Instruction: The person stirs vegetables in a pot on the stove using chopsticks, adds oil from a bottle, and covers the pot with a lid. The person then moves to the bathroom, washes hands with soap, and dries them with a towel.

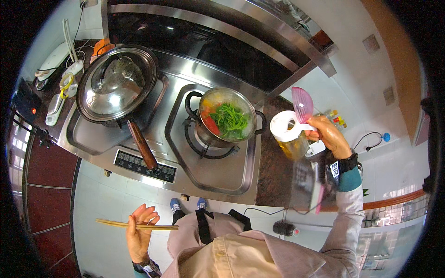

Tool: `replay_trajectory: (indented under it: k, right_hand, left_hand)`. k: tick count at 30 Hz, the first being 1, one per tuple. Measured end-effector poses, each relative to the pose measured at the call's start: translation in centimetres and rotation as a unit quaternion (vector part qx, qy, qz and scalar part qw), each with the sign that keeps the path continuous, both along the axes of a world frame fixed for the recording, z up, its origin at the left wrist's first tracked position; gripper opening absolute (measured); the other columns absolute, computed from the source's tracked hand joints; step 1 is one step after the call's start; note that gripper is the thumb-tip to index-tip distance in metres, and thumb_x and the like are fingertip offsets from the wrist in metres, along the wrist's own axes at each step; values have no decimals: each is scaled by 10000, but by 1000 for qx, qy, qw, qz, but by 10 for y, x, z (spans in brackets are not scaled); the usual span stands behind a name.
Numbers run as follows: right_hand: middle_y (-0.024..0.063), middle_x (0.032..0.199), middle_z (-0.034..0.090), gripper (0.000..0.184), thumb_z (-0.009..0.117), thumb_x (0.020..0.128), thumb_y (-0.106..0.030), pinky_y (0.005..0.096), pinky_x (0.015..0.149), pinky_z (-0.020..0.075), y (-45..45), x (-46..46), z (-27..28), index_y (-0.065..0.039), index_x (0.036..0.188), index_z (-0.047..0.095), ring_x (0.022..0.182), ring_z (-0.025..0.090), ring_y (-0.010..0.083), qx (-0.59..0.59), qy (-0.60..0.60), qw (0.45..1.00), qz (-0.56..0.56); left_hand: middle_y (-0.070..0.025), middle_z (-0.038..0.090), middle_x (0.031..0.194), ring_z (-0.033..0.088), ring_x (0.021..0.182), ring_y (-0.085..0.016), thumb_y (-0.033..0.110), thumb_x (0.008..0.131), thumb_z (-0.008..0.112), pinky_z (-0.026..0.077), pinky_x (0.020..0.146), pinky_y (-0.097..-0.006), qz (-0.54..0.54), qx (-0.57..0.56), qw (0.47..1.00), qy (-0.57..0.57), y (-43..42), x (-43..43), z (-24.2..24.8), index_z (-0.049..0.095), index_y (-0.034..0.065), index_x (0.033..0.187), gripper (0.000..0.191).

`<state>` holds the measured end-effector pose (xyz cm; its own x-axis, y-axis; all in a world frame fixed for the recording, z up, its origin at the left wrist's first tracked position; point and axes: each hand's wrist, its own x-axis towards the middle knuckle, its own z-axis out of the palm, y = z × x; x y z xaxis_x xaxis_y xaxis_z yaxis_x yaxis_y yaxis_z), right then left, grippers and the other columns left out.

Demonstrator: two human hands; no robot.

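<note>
My right hand (pixel 328 133) grips the white handle of a clear jar (pixel 290 147) with yellowish oil-like liquid in it. Its purple flip lid (pixel 302 104) stands raised above the white collar. The jar is over the dark stone counter, right of a steel pot (pixel 212 139) on the right burner. Green leafy stems (pixel 229 120) and red pieces, perhaps tomato, (pixel 209 124) lie in the pot's bubbly liquid. In front of the stove, my left hand (pixel 139 243) holds a pair of wooden chopsticks (pixel 163 227), roughly level and apart from the pot.
A lidded pan (pixel 118 83) covers the left burner, its wooden handle (pixel 142 147) reaching over the control panel (pixel 144 166). A kitchen scale (pixel 53 110) and power strip (pixel 73 67) lie at left. Small bottles (pixel 335 120) stand at right; a dark bottle (pixel 284 228) is on the floor.
</note>
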<state>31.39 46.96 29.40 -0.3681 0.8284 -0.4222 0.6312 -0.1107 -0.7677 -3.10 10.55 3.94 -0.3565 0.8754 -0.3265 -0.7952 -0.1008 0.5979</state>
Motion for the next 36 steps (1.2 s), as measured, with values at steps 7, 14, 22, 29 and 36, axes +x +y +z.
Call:
replay_trajectory:
  k: [7, 14, 22, 29, 36]
  right_hand:
    - [-24, 636, 530, 394, 551, 914, -396, 186, 432, 232, 7, -36, -2, -16, 857, 639, 482, 347, 13, -2, -18, 999, 51]
    - [-25, 620, 513, 384, 561, 910, -383, 189, 429, 229, 15, -62, -9, -12, 864, 647, 474, 336, 12, -46, -42, 997, 52]
    - [-18, 641, 547, 376, 593, 879, -401, 191, 440, 262, 18, -79, -12, -34, 878, 672, 494, 383, 25, -21, -95, 994, 58]
    - [-28, 613, 522, 400, 582, 892, -396, 185, 443, 259, 21, -84, -15, -7, 885, 675, 489, 355, 9, 13, -151, 986, 64]
    - [-16, 620, 553, 442, 611, 856, -452, 194, 450, 291, 23, -88, -14, -15, 840, 677, 507, 399, 19, 37, -191, 977, 88]
  left_hand:
    - [-218, 565, 1186, 578, 1038, -295, 415, 978, 356, 451, 922, -441, 24, -5, 1000, -4, -13, -5, -4, 461, -20, 1259, 528]
    - [-200, 565, 1194, 572, 1051, -282, 413, 983, 345, 447, 926, -433, 39, -14, 999, 0, -22, -7, -5, 461, -6, 1265, 519]
    - [-197, 565, 1199, 572, 1055, -278, 413, 982, 348, 444, 930, -432, 46, -4, 999, -9, -25, -8, -9, 462, 0, 1270, 517]
    - [-199, 569, 1192, 577, 1050, -281, 407, 982, 352, 452, 926, -434, 48, -7, 999, -14, -21, -8, -10, 464, -3, 1267, 512]
    - [-208, 571, 1185, 579, 1046, -286, 402, 985, 345, 452, 925, -434, 47, -15, 999, -14, -16, -9, -8, 464, -14, 1262, 514]
